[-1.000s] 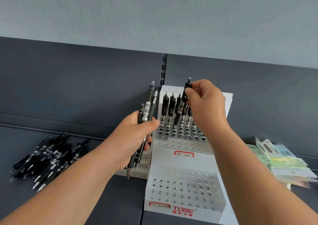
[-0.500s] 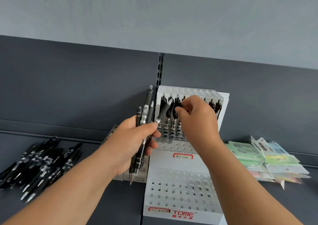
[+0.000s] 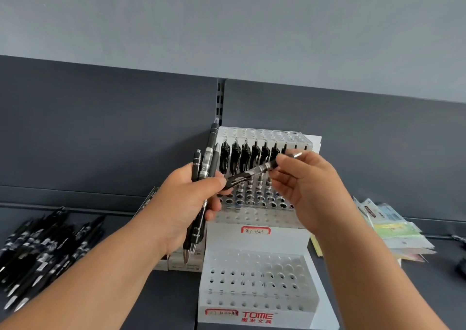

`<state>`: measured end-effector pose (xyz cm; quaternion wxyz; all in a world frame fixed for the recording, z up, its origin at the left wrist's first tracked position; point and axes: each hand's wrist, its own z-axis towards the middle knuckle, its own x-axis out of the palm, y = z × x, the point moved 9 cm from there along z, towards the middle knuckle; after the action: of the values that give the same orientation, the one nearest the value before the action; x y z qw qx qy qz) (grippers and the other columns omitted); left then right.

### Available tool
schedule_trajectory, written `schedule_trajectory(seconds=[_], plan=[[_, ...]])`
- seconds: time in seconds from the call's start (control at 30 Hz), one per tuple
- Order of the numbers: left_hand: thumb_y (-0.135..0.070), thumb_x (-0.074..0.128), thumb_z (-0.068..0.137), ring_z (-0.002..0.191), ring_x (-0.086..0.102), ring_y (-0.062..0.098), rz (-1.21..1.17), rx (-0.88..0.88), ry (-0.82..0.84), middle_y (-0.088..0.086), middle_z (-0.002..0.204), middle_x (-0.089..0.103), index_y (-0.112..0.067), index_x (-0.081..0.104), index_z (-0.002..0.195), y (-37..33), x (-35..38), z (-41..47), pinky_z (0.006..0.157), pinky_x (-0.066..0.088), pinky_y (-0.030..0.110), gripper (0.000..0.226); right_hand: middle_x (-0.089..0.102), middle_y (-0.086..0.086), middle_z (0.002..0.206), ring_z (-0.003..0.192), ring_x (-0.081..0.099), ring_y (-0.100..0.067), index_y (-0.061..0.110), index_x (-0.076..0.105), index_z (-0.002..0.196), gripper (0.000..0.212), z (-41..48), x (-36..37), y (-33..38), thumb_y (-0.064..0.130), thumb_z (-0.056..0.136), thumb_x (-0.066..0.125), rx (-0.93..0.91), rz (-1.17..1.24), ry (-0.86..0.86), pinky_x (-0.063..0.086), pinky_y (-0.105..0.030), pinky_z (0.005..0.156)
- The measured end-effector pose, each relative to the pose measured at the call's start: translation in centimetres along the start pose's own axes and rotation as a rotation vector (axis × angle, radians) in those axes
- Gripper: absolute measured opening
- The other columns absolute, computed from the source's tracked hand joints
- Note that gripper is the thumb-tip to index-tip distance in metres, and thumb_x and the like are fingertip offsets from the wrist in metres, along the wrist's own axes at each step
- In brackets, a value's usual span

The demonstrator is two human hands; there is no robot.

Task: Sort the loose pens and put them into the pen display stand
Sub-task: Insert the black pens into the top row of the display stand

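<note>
Could drop the one pen (image 3: 252, 174) now lying slantwise between the two hands, from too loose a pinch by the right hand (image 3: 310, 191) near its top end. Could also tug the whole bunch of pens (image 3: 209, 158) out of the left hand (image 3: 184, 201), with the low end of that one pen right by the left thumb. Could bump the row of standing pens (image 3: 245, 158) just behind and knock some crooked, from swinging the pen round too fast. Could miss a hole too (small holes, close together) and scrape the white top.

Left hand: curled tight round the bunch, tips pointing down. Right hand: fingers pinching the single pen, holding nothing else.

Pen display stand (image 3: 285, 241): white, on the shelf (image 3: 176, 302), built like steps. Back step: one row of black pens standing in the holes, with bare holes in front of them. Front step: only holes, no pens to see. Off to the left on the shelf, a pile of loose pens (image 3: 45, 249), well apart from the stand. To the right, some flat packets (image 3: 393, 228).
</note>
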<state>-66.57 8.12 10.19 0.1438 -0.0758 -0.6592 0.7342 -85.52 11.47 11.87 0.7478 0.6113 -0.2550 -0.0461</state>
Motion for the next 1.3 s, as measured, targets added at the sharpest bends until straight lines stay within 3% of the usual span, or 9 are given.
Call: schedule_trajectory(seconds=[0.13,0.2,0.3,0.43,0.53,0.67,0.93,1.1,1.3], plan=[[-0.009,0.060,0.089,0.047,0.048,0.009,0.026,0.032,-0.056,0.009,0.069,0.067,-0.007,0.059,0.088,-0.4,0.2,0.4,0.042,0.039,0.020,0.002,0.052,0.014,0.112,0.106,0.046,-0.007,0.024,0.053,0.123,0.039,-2.0,-1.4,4.0,0.023,0.086,0.066,-0.474,-0.872,-0.264,0.038,-0.026,0.090],[-0.013,0.062,0.089,0.047,0.048,0.009,0.027,0.029,-0.061,0.007,0.066,0.066,-0.009,0.061,0.086,-0.4,0.6,0.6,0.042,0.039,0.021,0.004,0.052,0.018,0.110,0.106,0.034,-0.001,0.027,0.061,0.117,0.031,-3.5,1.6,4.7,0.025,0.086,0.066,-0.719,-1.092,-0.122,0.028,-0.020,0.091],[-0.015,0.062,0.089,0.047,0.049,0.010,0.012,0.033,-0.047,0.005,0.062,0.064,-0.013,0.063,0.085,-0.6,1.3,0.7,0.041,0.039,0.021,0.005,0.064,0.015,0.103,0.102,0.043,-0.008,0.026,0.069,0.108,0.024,-4.3,4.4,2.9,0.021,0.085,0.067,-0.845,-1.199,0.132,0.033,-0.020,0.086],[-0.023,0.062,0.089,0.047,0.049,0.010,-0.058,0.023,-0.019,0.003,0.064,0.065,-0.013,0.063,0.090,-0.9,2.0,0.4,0.042,0.039,0.021,0.010,0.067,0.011,0.083,0.083,0.048,-0.009,0.025,0.071,0.100,0.017,-3.7,4.9,2.5,0.017,0.089,0.062,-0.758,-1.191,0.241,0.036,-0.019,0.065],[-0.035,0.061,0.087,0.047,0.048,0.010,-0.104,0.000,-0.060,0.001,0.064,0.062,-0.012,0.060,0.092,-0.6,1.1,0.7,0.042,0.039,0.022,0.024,0.060,0.012,0.062,0.054,0.048,-0.002,0.029,0.070,0.091,0.015,-2.1,3.6,3.9,0.017,0.090,0.062,-0.608,-0.907,0.180,0.034,-0.018,0.051],[-0.031,0.058,0.091,0.050,0.048,0.010,-0.103,-0.022,-0.085,0.001,0.065,0.056,-0.009,0.058,0.096,0.0,0.2,0.8,0.043,0.041,0.024,0.023,0.069,0.000,0.074,0.064,0.060,-0.021,0.033,0.066,0.082,0.020,-0.9,2.7,5.8,0.016,0.092,0.059,-0.547,-0.595,0.059,0.054,-0.033,0.065],[-0.024,0.058,0.092,0.057,0.057,0.014,-0.069,-0.016,-0.071,0.003,0.069,0.062,-0.009,0.064,0.096,0.5,-0.2,1.0,0.051,0.050,0.027,0.016,0.068,-0.004,0.071,0.073,0.063,-0.026,0.027,0.063,0.077,0.018,1.5,3.2,3.1,0.019,0.092,0.058,-0.464,-0.683,-0.011,0.053,-0.039,0.070],[-0.025,0.058,0.092,0.055,0.058,0.013,-0.064,-0.023,-0.053,0.002,0.067,0.062,-0.010,0.065,0.094,0.7,-0.1,1.1,0.051,0.050,0.026,0.017,0.065,-0.007,0.069,0.053,0.050,-0.016,0.019,0.060,0.082,0.012,2.0,2.7,0.3,0.024,0.093,0.058,-0.378,-0.854,-0.017,0.045,-0.030,0.053],[-0.027,0.057,0.092,0.057,0.058,0.013,-0.035,-0.026,-0.021,0.002,0.069,0.063,-0.010,0.066,0.096,0.8,0.6,1.1,0.052,0.051,0.026,0.019,0.064,-0.006,0.068,0.053,0.049,-0.014,0.017,0.058,0.084,0.014,1.6,2.8,-0.3,0.026,0.094,0.055,-0.369,-0.985,-0.013,0.042,-0.027,0.050]])
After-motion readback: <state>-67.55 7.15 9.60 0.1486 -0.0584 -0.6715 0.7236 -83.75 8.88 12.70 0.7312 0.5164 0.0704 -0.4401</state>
